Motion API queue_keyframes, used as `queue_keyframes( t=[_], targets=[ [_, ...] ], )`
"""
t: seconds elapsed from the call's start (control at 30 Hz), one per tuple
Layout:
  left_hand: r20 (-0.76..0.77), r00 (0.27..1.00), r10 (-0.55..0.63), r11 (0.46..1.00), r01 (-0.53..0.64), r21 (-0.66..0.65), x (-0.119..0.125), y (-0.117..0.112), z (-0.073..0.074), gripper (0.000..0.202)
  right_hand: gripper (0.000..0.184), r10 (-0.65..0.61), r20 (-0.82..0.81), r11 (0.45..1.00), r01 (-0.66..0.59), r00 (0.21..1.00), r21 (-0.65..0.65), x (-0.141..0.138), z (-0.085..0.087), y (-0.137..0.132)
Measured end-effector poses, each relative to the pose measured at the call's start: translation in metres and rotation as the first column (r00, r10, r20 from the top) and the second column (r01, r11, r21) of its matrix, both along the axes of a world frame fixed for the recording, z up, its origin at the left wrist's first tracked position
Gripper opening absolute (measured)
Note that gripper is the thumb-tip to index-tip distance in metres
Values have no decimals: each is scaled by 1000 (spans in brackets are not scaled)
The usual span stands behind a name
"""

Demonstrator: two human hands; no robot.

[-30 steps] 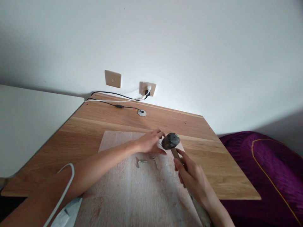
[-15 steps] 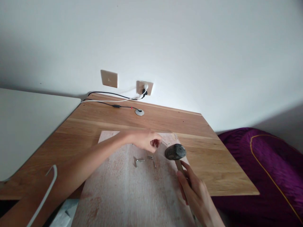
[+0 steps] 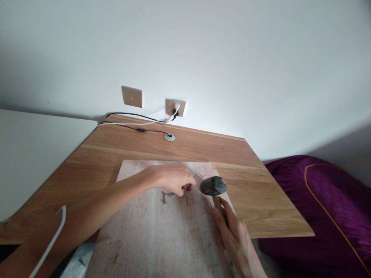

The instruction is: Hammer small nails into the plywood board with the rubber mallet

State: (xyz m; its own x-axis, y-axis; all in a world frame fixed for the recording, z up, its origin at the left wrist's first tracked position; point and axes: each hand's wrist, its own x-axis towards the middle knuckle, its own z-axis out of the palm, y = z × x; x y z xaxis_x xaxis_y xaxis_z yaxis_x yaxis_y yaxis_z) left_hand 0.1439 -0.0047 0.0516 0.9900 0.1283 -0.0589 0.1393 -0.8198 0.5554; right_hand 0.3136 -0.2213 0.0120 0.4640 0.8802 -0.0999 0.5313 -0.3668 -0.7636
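Gripping a hammer (image 3: pixel 213 186) is the right hand (image 3: pixel 234 234). The left hand (image 3: pixel 179 180) curls near bent metal pieces (image 3: pixel 165 198), its grip indeterminable.

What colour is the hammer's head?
The hammer's head is dark grey, best seen in the head camera view.

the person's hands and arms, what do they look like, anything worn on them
Both the left hand and right hand are bare: no gloves, watch or sleeves show. A thin white cord crosses the left upper forearm.
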Motion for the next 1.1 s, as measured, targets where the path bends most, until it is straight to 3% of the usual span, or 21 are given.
queue_keyframes(
  t=[0.17, 0.3, 0.57, 0.93, 1.1],
  targets=[
    [210, 974, 85, 981, -46, -186, -4, 33, -6, 22, 64, 7, -15, 1000, -7, 1000, -22, 1, -1, 0],
    [256, 953, 161, 955, -85, -284, -6, 50, -16, 10, 66, 12, -5, 1000, -12, 1000, -29, 2, -2, 0],
    [210, 960, 185, 972, -146, -185, -1, 42, -25, 12, 62, 8, -18, 1000, -8, 1000, -14, 1, -1, -1],
    [203, 969, 142, 989, -129, -76, 1, 38, -26, 15, 65, 39, 6, 998, -38, 999, -50, 4, -2, -1],
    [220, 966, 134, 991, -127, -48, 4, 35, -29, 14, 62, 41, 10, 999, -40, 999, -3, 6, -7, -2]
  ],
)
